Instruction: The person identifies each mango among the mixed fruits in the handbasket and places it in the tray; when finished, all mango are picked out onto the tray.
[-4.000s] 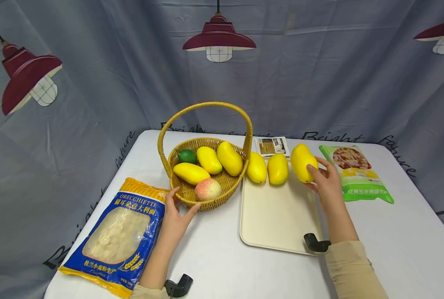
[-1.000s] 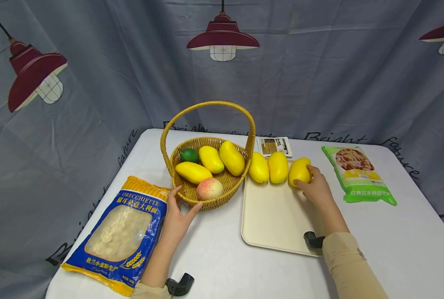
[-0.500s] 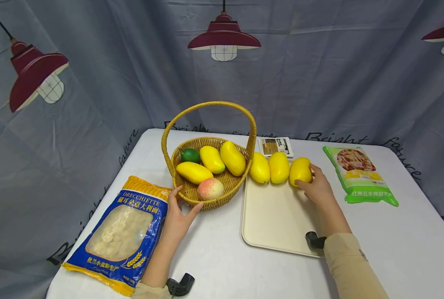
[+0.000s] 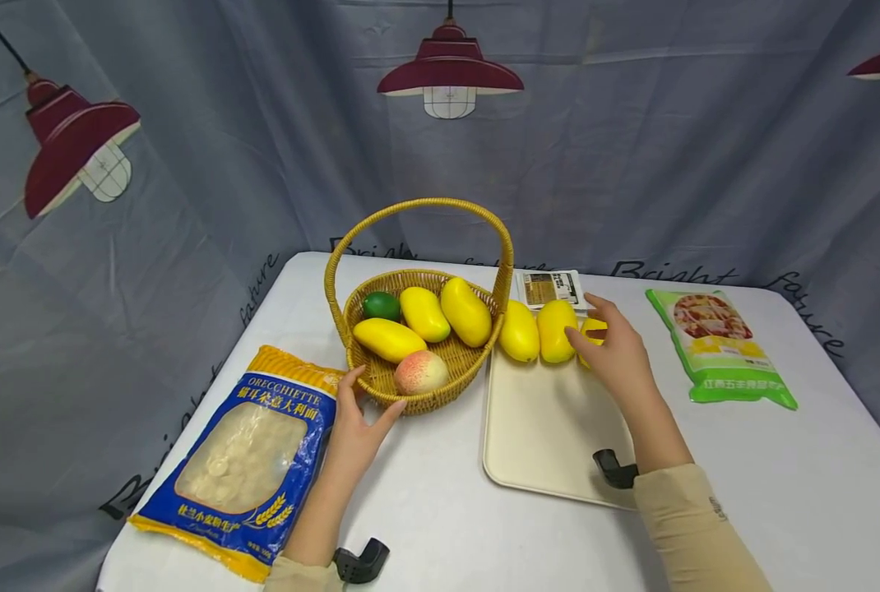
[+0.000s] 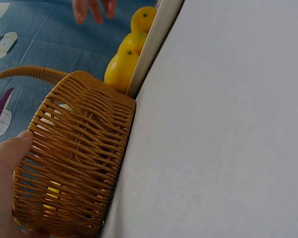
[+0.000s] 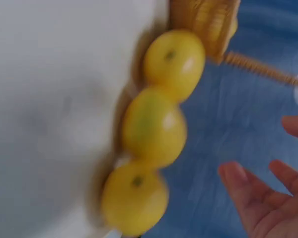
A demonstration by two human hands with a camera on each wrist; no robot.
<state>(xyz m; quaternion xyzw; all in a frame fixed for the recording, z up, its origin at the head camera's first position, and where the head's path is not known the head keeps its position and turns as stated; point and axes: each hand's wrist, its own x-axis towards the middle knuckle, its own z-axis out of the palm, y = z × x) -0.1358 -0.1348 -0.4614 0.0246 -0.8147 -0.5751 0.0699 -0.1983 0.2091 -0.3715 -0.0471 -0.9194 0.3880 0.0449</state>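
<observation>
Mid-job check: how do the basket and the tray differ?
The basket is woven and golden-brown; the tray is smooth and cream. The basket has a tall arched handle; the tray shows none. The basket mixes yellow mangoes, a green fruit and a peach; the tray carries only three mangoes in a row. Both rest on the white table.

Grey, lamp-printed curtain [image 4: 299, 140] behind white table [image 4: 440, 510]

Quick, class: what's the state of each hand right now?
Left hand: holding the wicker basket.
Right hand: open, holding nothing, near the yellow fruits.
</observation>
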